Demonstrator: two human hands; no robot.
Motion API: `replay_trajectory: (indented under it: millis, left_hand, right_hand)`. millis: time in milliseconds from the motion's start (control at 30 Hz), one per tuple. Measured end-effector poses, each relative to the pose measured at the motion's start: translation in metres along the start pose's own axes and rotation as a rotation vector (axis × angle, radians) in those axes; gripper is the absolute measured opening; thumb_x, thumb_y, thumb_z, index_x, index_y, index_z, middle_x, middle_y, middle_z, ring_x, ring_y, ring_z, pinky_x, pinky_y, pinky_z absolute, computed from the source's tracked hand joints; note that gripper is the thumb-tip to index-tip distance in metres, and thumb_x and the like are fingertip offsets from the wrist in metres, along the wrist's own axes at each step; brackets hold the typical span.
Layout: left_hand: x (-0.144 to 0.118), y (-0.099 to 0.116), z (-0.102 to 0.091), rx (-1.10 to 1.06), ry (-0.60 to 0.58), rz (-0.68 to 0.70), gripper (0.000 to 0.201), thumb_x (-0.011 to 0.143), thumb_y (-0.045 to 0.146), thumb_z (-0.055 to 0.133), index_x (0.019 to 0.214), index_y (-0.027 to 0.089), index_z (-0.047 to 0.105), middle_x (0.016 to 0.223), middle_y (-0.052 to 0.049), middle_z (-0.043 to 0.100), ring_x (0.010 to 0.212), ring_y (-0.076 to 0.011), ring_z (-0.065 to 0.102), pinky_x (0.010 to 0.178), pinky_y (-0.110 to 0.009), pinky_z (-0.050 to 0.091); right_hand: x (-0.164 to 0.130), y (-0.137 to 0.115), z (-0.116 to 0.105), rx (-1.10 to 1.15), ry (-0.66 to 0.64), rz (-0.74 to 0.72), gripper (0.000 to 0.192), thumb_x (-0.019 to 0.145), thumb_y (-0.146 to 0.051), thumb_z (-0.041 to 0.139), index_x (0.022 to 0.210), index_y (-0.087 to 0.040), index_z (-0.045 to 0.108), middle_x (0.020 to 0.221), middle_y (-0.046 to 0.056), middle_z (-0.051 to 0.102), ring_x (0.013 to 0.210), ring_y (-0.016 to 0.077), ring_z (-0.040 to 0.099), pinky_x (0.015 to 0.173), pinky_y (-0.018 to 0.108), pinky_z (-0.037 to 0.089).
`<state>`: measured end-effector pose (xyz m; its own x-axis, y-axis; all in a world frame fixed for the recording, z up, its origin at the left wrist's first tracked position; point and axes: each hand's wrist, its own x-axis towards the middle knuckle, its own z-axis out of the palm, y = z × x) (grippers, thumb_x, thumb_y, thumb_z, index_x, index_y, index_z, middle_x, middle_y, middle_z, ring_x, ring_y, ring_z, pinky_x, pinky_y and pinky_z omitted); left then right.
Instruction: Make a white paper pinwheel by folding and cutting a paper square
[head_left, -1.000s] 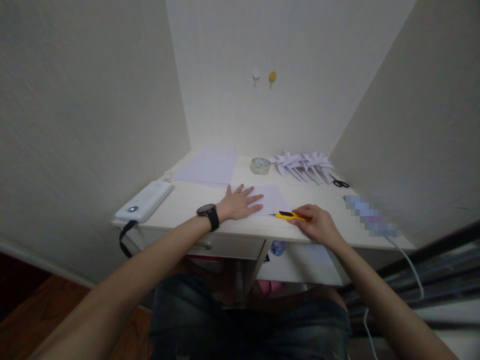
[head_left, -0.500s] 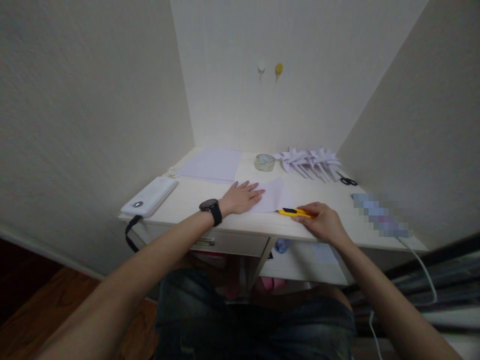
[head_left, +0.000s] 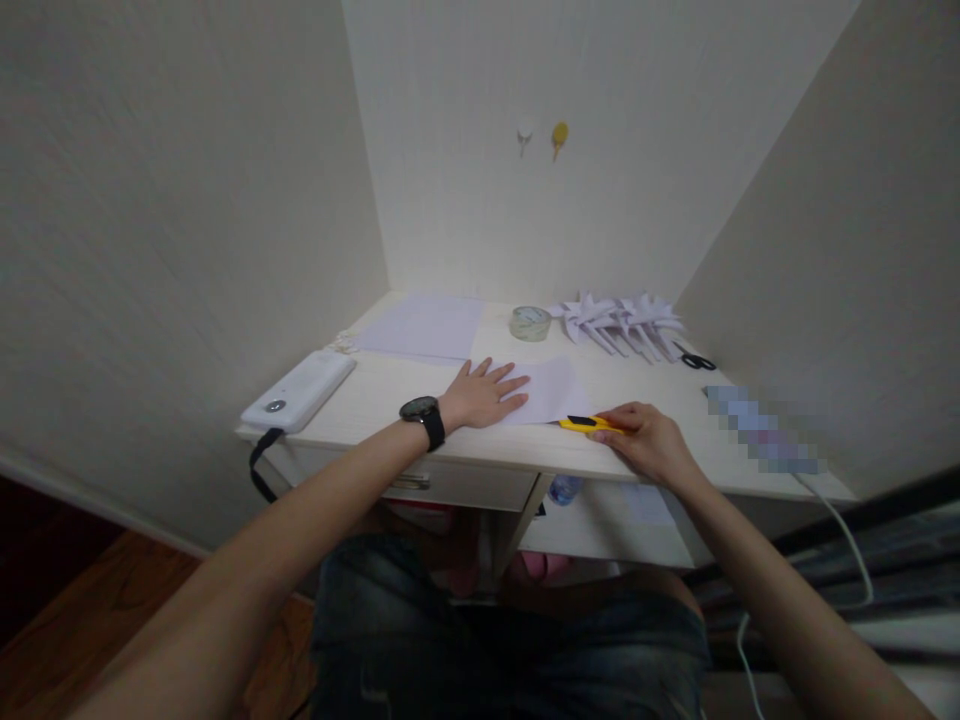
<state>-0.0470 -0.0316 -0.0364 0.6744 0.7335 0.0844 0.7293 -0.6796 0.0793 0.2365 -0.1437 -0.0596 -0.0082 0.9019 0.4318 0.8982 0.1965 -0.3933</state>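
Note:
A sheet of white paper (head_left: 553, 388) lies near the front edge of the white desk (head_left: 375, 400). My left hand (head_left: 484, 395), with a black watch on its wrist, presses flat on the paper's left part, fingers spread. My right hand (head_left: 646, 438) is closed round a yellow utility knife (head_left: 589, 424). The knife points left, its tip at the paper's front right edge. How far the blade goes under the sheet I cannot tell.
Behind lie larger paper sheets (head_left: 424, 325), a tape roll (head_left: 530, 323) and several paper pinwheels (head_left: 622, 322). Black-handled scissors (head_left: 697, 361) and a blurred-out device (head_left: 761, 428) with a white cable lie right. A white box-like device (head_left: 300, 391) with a black strap is at the left.
The knife and my right hand have shifted very slightly right. The paper's right part lies flatter, and my left fingers are spread a bit wider.

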Motion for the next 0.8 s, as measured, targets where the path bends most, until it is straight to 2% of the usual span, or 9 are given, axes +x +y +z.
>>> replay_trajectory:
  millis: [500, 800]
  left_hand:
    - [0.000, 0.000, 0.001, -0.005, -0.008, 0.001, 0.064, 0.094, 0.068, 0.015, 0.152, 0.044, 0.028, 0.163, 0.006, 0.022, 0.148, -0.0380, 0.018, 0.116, -0.061, 0.011]
    - [-0.001, 0.001, -0.001, -0.002, 0.005, 0.006, 0.064, 0.095, 0.067, 0.015, 0.152, 0.042, 0.029, 0.163, 0.004, 0.024, 0.148, -0.0390, 0.020, 0.116, -0.062, 0.012]
  right_hand:
    - [-0.007, 0.003, -0.005, -0.032, -0.026, -0.015, 0.025, 0.079, -0.042, 0.069, 0.094, -0.026, 0.080, 0.091, 0.006, 0.074, 0.086, 0.0245, 0.068, 0.076, 0.035, 0.054]
    - [-0.002, -0.009, 0.001, -0.033, -0.038, -0.012, 0.022, 0.078, -0.037, 0.073, 0.093, -0.024, 0.081, 0.093, 0.007, 0.074, 0.090, 0.0258, 0.067, 0.079, 0.036, 0.054]
